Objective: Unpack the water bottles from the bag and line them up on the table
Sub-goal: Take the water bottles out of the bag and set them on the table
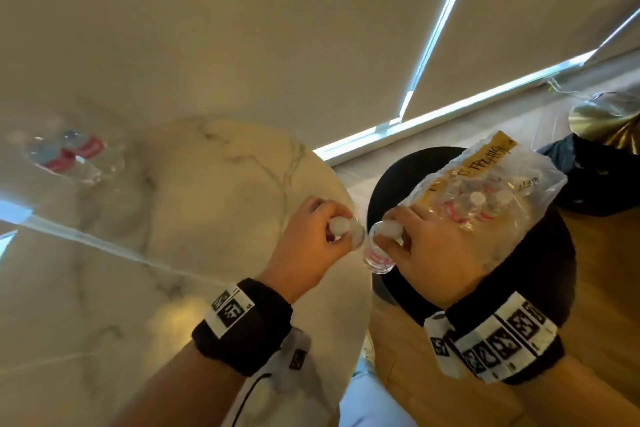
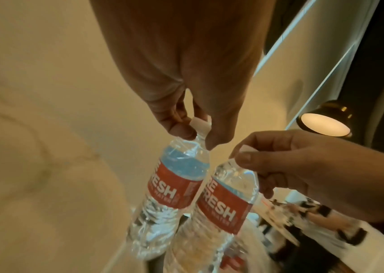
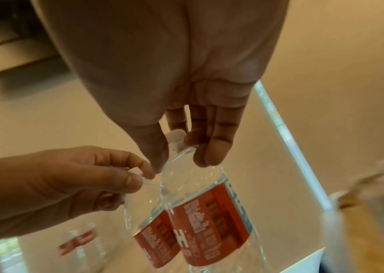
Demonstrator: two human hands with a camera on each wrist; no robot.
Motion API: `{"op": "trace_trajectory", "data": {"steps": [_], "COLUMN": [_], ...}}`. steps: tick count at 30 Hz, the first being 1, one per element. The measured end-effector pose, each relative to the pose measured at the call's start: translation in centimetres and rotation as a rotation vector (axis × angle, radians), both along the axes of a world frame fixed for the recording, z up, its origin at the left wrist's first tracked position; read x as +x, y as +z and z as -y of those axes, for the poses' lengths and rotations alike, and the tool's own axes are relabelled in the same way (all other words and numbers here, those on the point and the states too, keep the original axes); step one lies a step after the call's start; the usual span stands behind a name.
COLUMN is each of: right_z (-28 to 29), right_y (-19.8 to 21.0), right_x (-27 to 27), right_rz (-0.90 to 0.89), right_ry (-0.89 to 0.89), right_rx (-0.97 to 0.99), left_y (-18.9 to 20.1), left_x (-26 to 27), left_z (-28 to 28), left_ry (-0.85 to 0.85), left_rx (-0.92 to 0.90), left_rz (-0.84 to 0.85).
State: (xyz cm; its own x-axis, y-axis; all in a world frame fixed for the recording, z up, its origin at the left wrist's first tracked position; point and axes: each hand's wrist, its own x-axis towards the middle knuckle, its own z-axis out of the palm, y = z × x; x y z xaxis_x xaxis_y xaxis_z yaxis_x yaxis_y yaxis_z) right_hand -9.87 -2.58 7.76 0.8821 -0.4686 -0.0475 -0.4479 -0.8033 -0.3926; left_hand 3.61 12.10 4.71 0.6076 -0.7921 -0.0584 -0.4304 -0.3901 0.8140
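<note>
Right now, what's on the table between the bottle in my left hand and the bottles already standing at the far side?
Nothing: in the head view only bare marble table lies between the left hand's bottle and the standing bottles.

Bag (image 1: 485, 191) on stool (image 1: 540, 270), right of table (image 1: 207, 218)

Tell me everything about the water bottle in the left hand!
The water bottle in the left hand is clear, crinkly plastic with a white cap and a red and blue label reading "FRESH". It looks full and sealed. It hangs upright by its top, which the left hand pinches with thumb and fingers. It hangs over the marble table's edge, right beside the bottle in the right hand; whether they touch is unclear.
</note>
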Motion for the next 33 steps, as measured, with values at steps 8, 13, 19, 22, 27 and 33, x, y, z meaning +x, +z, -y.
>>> {"op": "trace_trajectory", "data": {"steps": [8,13,19,22,27,33], "right_z": [-19.4,-25.8,-26.5,-24.8,-17.0,-1.6], "right_y": [-3.3,-5.3,-5.5,-4.5,-4.2,-8.1], "right_x": [12.5,16.2,16.5,15.0,8.3,-0.9], "right_rz": [-0.039,-0.107,-0.169,-0.171,0.003,-0.006], "right_ry": [0.302,0.349,0.312,0.258,-0.027,-0.467], "right_rx": [0.272,0.291,0.278,0.371,0.429,0.391], "left_y": [-0.2,-2.7,-3.1,-1.6,3.2,1.7], "left_x": [7.9,9.6,9.5,8.9,5.3,-1.8], "left_z": [-22.6,-27.9,-29.6,-30.0,-25.4,-9.8], "left_ry": [0.311,0.366,0.340,0.301,0.280,0.018], "left_rx": [0.190,0.258,0.244,0.309,0.127,0.034], "left_rz": [0.108,0.068,0.084,0.240,0.386,0.142]}}
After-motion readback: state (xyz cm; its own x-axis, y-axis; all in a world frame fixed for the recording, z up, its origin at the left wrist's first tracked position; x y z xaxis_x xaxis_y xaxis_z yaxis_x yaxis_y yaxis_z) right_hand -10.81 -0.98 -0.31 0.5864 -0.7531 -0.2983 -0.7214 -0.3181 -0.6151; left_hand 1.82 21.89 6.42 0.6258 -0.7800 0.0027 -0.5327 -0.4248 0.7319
